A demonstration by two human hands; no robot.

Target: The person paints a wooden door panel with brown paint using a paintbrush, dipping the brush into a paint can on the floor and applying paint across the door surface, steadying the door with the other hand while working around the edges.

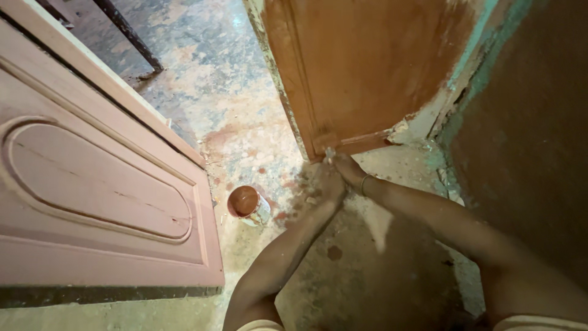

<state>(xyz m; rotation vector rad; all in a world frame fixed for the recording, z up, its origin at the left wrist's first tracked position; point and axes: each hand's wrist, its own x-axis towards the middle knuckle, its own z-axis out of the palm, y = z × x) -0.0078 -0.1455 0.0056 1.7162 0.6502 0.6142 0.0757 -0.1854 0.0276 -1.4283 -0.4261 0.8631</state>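
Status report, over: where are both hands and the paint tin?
Both hands, left hand and right hand, together at bottom corner of brown door. Grip unclear. Paint tin open on floor, left of hands. Nothing between.

A pink panelled door (92, 184) lies flat on the left, its raised oval panel facing up. Just beside its right edge an open paint tin (247, 205) stands on the floor (226, 104), with brown paint inside. The floor is bare concrete, mottled grey and spotted with reddish-brown drips. A dark bar (128, 34) slants across the upper left. On the right, a brown wall (527, 135) shows a strip of green along its edge.
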